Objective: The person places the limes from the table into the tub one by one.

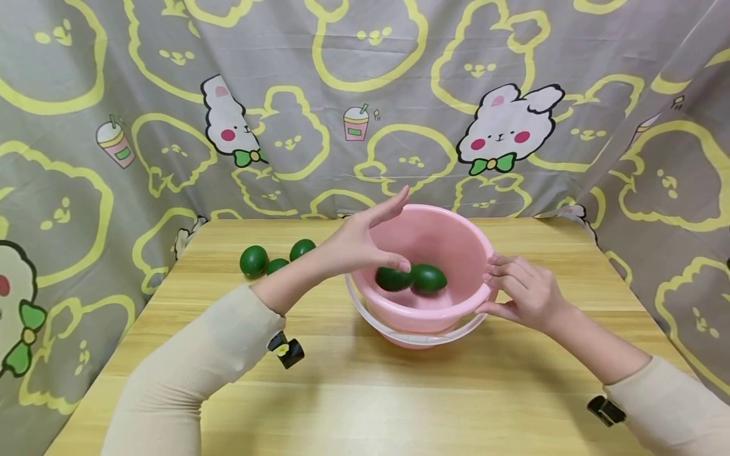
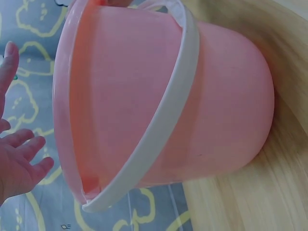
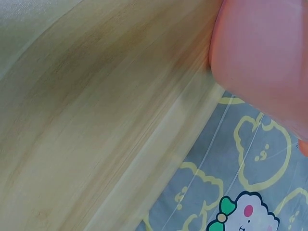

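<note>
A pink bucket (image 1: 422, 315) with a white handle (image 1: 410, 340) hanging down its front stands upright on the table. Inside it lie dark green, smooth, egg-shaped fruits (image 1: 430, 278); at least two show. My left hand (image 1: 359, 244) is over the bucket's left rim, thumb and fingers spread, holding nothing. The left wrist view has its spread fingers (image 2: 21, 163) beside the bucket's mouth. At the right rim, my right hand (image 1: 527, 291) pinches the bucket's edge between thumb and fingers. The right wrist view catches only the bucket's lower side (image 3: 260, 57), not the hand.
Several more green fruits (image 1: 253, 261) sit on the wooden table (image 1: 365, 405) left of the bucket, partly behind my left forearm. A grey curtain (image 1: 285, 50) with yellow cartoon outlines hangs behind the table and along both sides.
</note>
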### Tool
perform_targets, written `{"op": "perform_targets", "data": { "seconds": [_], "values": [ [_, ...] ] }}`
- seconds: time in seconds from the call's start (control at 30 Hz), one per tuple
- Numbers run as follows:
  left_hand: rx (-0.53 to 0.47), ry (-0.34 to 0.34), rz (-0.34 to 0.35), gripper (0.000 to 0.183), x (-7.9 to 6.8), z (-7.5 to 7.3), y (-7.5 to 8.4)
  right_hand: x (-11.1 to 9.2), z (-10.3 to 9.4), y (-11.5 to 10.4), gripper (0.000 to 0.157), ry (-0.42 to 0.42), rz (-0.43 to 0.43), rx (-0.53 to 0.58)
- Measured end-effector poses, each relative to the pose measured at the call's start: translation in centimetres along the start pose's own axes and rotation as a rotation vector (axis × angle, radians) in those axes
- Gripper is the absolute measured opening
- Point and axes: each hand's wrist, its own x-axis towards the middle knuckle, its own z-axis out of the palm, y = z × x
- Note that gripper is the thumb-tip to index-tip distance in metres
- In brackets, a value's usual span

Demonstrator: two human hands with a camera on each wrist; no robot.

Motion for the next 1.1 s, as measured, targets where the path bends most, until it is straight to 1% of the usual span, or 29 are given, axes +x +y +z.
{"op": "perform_targets", "data": {
  "seconds": [0.27,0.53,0.8,0.97,1.1],
  "values": [
    [-0.016,0.012,0.014,0.107,-0.2,-0.3,-0.2,-0.3,0.0,0.1,0.056,-0.018,0.007,-0.012],
    [-0.048,0.025,-0.009,0.106,-0.5,-1.0,-0.6,-0.5,0.0,0.2,0.056,-0.027,0.018,-0.010],
    [-0.038,0.043,-0.035,0.105,-1.1,-1.9,-1.1,-0.6,0.0,0.2,0.057,-0.021,0.017,-0.015],
    [-0.045,0.070,-0.048,0.102,-1.6,-2.5,-1.4,-0.6,0.0,0.2,0.057,-0.022,0.015,-0.015],
    [-0.031,0.098,-0.053,0.102,-1.9,-2.9,-1.6,-0.6,0.0,0.2,0.057,-0.024,0.014,-0.015]
  ]
}}
